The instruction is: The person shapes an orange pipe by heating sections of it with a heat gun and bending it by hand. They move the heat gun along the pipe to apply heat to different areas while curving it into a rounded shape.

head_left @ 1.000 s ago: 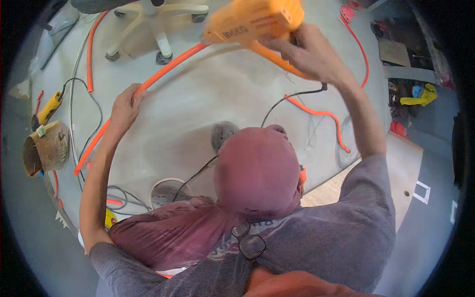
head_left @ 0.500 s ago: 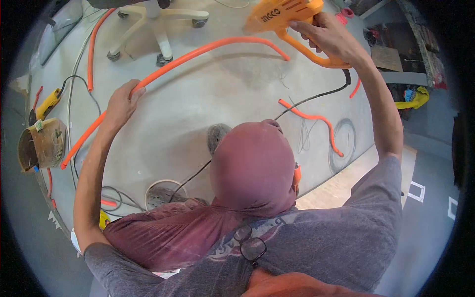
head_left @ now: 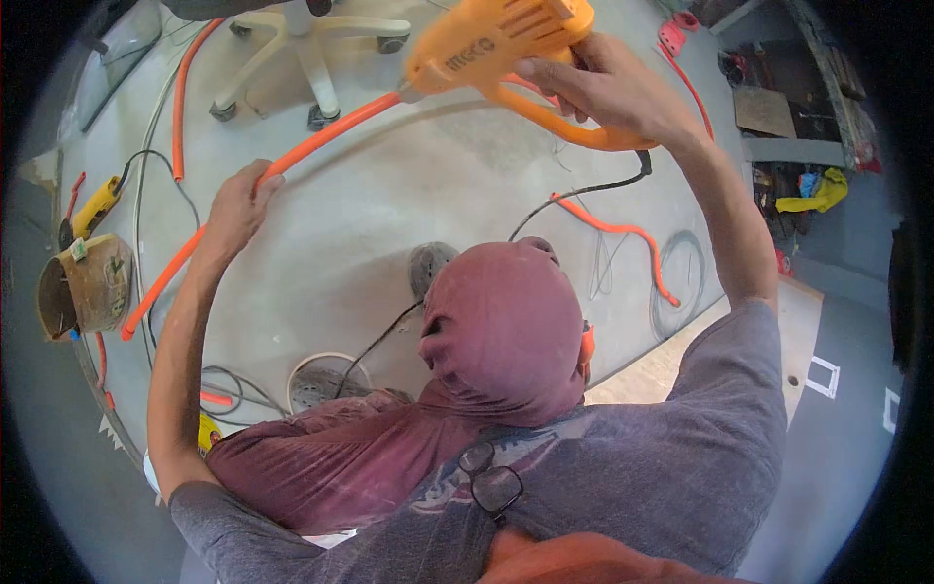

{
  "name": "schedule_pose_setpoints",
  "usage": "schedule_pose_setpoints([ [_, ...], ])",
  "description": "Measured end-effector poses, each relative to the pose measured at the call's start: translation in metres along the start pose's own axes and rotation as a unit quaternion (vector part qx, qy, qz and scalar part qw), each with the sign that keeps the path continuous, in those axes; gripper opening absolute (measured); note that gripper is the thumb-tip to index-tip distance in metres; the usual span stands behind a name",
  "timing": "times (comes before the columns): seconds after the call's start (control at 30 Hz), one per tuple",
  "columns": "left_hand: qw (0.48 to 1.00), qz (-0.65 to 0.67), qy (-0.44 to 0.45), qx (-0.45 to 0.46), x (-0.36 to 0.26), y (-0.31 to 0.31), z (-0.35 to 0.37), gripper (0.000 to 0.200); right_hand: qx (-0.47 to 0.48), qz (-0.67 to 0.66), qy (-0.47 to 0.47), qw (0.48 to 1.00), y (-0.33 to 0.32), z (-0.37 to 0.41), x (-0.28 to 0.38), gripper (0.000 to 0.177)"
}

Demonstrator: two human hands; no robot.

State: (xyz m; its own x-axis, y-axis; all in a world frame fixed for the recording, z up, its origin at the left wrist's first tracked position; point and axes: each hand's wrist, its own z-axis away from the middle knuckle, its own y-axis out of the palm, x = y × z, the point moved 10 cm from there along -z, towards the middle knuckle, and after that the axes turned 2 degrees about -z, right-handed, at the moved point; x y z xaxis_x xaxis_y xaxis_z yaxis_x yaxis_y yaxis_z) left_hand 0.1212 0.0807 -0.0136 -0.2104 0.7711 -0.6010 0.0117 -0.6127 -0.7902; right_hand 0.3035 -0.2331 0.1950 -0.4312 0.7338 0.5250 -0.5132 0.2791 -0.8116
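My left hand [head_left: 240, 209] is closed around an orange plastic conduit pipe [head_left: 326, 133], partway along its length. The pipe slants from a lower end beside the bucket up toward the right and passes behind the gun. In my right hand [head_left: 623, 86] is a yellow-orange heat gun [head_left: 496, 49], marked INGCO, gripped by its looped handle. Its metal nozzle points left and overlaps the pipe in this view. A black cord [head_left: 574, 195] runs from the base of the handle down behind my maroon-clothed knee [head_left: 501, 331].
On the pale floor lie a bent orange pipe piece [head_left: 623, 230], a coil of grey wire [head_left: 678, 282] and another orange pipe [head_left: 179, 117]. At left stand a dirty bucket [head_left: 102, 282] and a yellow power tool [head_left: 95, 207]. A white chair base [head_left: 309, 68] is ahead.
The heat gun has moved left and slightly down with my right hand, its nozzle now over the pipe. My left hand and the pipe's lower end stay nearly in place.
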Motion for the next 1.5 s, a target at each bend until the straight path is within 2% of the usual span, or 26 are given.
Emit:
schedule_pose_setpoints([
  [0.07,1.000,0.009,-0.003,0.001,-0.001,0.003,0.001,0.035,0.013,-0.010,0.002,1.000,0.001,0.001,-0.008,0.051],
  [0.13,0.998,0.035,-0.035,0.038,0.003,0.012,0.001,0.034,-0.046,0.026,-0.003,0.999,-0.008,-0.001,-0.031,0.048],
  [0.17,0.998,0.035,-0.035,0.038,0.003,0.014,0.002,0.034,-0.046,0.026,-0.003,0.999,-0.007,-0.004,-0.047,0.048],
  [0.23,0.998,0.050,-0.015,0.026,-0.003,0.015,0.003,0.034,-0.082,0.044,0.016,0.996,-0.011,-0.009,-0.078,0.048],
  [0.33,0.997,0.075,-0.011,-0.005,-0.004,0.015,0.004,0.034,-0.120,0.051,0.019,0.991,-0.007,-0.009,-0.093,0.049],
  [0.47,0.995,0.093,-0.017,-0.016,0.006,0.023,0.000,0.035,-0.114,0.012,0.032,0.993,0.021,-0.009,-0.103,0.046],
  [0.53,0.993,0.080,-0.074,0.039,0.010,0.032,0.002,0.039,-0.087,-0.006,0.049,0.995,0.045,-0.008,-0.111,0.042],
  [0.57,0.993,0.079,-0.076,0.040,0.010,0.035,0.002,0.039,-0.062,-0.022,0.065,0.996,0.058,-0.006,-0.114,0.039],
  [0.6,0.992,0.084,-0.079,0.044,0.012,0.039,0.003,0.041,-0.091,-0.084,-0.034,0.992,0.062,0.002,-0.085,0.033],
  [0.7,0.987,0.098,-0.099,0.074,0.018,0.052,0.006,0.045,-0.116,-0.100,-0.083,0.985,0.088,0.001,-0.093,0.028],
  [0.77,0.983,0.107,-0.114,0.100,0.018,0.058,0.008,0.046,-0.117,-0.110,-0.082,0.984,0.096,-0.007,-0.105,0.031],
  [0.83,0.950,0.177,-0.200,0.164,0.025,0.076,0.020,0.047,-0.085,-0.061,0.066,0.992,0.109,-0.014,-0.139,0.039],
  [0.97,0.940,0.205,-0.196,0.190,0.038,0.101,0.023,0.048,-0.094,-0.076,0.066,0.990,0.127,-0.019,-0.163,0.044],
  [1.03,0.930,0.223,-0.191,0.221,0.038,0.111,0.024,0.049,-0.161,-0.100,0.006,0.982,0.123,-0.014,-0.158,0.042],
  [1.17,0.931,0.207,-0.194,0.228,0.044,0.122,0.021,0.050,-0.093,-0.094,0.061,0.989,0.154,-0.005,-0.162,0.038],
  [1.23,0.923,0.240,-0.195,0.231,0.045,0.125,0.020,0.050,-0.093,-0.127,0.012,0.987,0.166,-0.001,-0.143,0.034],
  [1.4,0.929,0.233,-0.180,0.225,0.055,0.132,0.019,0.048,-0.093,-0.155,-0.022,0.983,0.178,0.001,-0.131,0.036],
  [1.47,0.933,0.235,-0.165,0.219,0.056,0.135,0.018,0.047,-0.059,-0.090,0.092,0.990,0.178,-0.001,-0.148,0.036],
  [1.5,0.929,0.243,-0.170,0.219,0.061,0.141,0.019,0.047,-0.058,-0.090,0.092,0.990,0.178,-0.002,-0.155,0.036],
])
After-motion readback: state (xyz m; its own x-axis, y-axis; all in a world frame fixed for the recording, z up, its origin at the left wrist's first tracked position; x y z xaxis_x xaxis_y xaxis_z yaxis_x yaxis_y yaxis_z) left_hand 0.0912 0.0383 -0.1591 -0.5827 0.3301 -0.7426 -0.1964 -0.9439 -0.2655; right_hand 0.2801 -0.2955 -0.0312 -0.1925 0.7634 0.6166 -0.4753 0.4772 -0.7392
